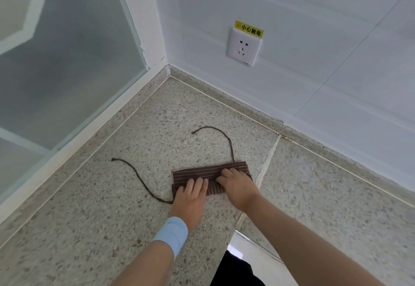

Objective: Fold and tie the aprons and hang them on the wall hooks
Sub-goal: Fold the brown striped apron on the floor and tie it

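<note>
The brown pinstriped cloth apron [199, 171] is folded into a small strip, flat on the speckled stone counter [134, 229] near the wall corner. The left hand [190, 198] presses flat, straight fingers on its lower left edge. The right hand [238, 187] covers the right end with bent fingers, can't tell if it's actually pinching.

Near edge of apron [195, 172] beneath left hand [190, 198] and right hand [238, 187] (elbows off-frame)

Left hand [189, 198], right hand [238, 187] on apron [195, 172]

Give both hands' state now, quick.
Left hand: open, pressing flat on the apron.
Right hand: fingers bent on the apron; grip cannot be told.
</note>
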